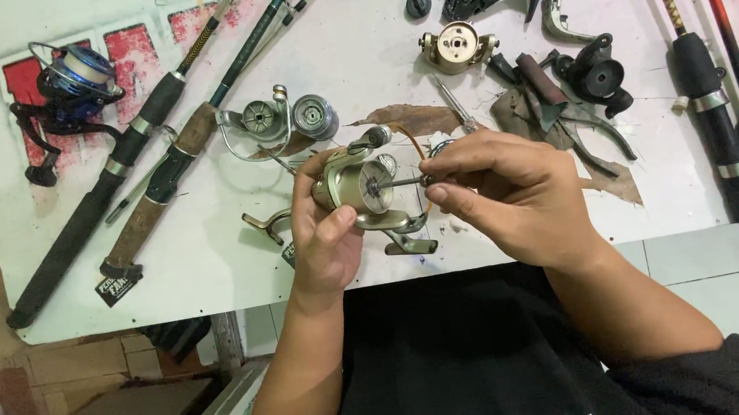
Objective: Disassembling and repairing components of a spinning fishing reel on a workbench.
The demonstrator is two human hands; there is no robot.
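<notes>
My left hand grips a champagne-coloured fishing reel body held above the near edge of the white board. A thin metal shaft sticks out of the reel's round face toward the right. My right hand pinches the tip of that shaft between thumb and fingertips. The reel's foot points down below my hands.
Loose reel parts lie on the board: a silver spool and rotor, a gold housing, black parts, a screwdriver. A blue spinning reel sits far left. Rods lie left, more rods right.
</notes>
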